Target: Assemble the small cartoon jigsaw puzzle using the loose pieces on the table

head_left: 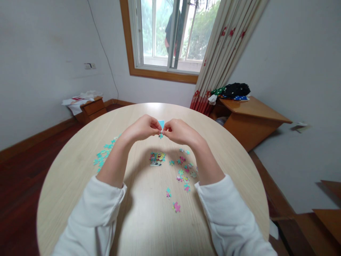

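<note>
My left hand [146,127] and my right hand [177,130] meet over the far half of the table. Their fingertips pinch together at a small teal puzzle piece [161,136], partly hidden by the fingers. A light-blue card-like thing [161,123] shows just behind the fingertips; most of it is covered. Nearer to me lies a joined patch of puzzle [157,159] with a yellow cartoon figure on it. Loose pink and teal pieces [182,159] are scattered right of the patch, and a pink piece [176,207] lies closest to me. Beside my left forearm spreads a group of teal pieces [102,154].
Everything lies on a round pale wooden table [149,217]. Beyond it are a window [160,76] and a curtain [226,46]. A wooden cabinet [255,117] with cloths on top stands at right, and a small drawer unit [93,109] at left.
</note>
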Action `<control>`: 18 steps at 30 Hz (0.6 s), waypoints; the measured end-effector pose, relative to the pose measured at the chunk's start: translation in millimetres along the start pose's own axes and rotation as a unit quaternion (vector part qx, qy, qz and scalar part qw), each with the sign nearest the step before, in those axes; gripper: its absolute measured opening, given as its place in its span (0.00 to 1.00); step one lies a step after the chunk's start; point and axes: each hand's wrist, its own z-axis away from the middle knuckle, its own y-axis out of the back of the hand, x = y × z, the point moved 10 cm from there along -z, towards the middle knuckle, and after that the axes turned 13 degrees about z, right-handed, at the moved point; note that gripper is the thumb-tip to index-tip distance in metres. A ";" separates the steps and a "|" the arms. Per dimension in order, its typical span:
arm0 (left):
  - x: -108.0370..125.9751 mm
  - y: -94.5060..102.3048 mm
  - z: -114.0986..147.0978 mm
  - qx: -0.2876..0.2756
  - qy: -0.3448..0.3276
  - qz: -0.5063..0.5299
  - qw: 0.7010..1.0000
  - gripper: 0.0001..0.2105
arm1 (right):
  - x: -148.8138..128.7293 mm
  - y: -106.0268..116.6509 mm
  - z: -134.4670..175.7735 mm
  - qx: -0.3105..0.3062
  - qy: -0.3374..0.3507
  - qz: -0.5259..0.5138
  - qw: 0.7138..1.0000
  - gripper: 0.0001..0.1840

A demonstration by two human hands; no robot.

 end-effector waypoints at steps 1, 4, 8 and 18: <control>-0.1 -0.2 0.3 -0.002 0.003 -0.002 1.000 0.02 | -0.1 -0.6 -0.1 -0.003 0.001 0.000 1.000 0.10; 2.0 -1.4 0.9 -0.011 -0.003 0.000 1.000 0.03 | -0.4 -1.2 -0.4 -0.004 0.003 -0.001 1.000 0.10; 6.9 -3.1 1.8 -0.024 -0.021 0.007 0.999 0.04 | 0.4 -1.1 -0.8 0.002 0.005 -0.008 1.000 0.11; 14.7 6.7 3.0 0.006 -0.071 0.035 0.997 0.06 | 4.0 10.4 0.2 0.056 -0.018 -0.036 0.998 0.12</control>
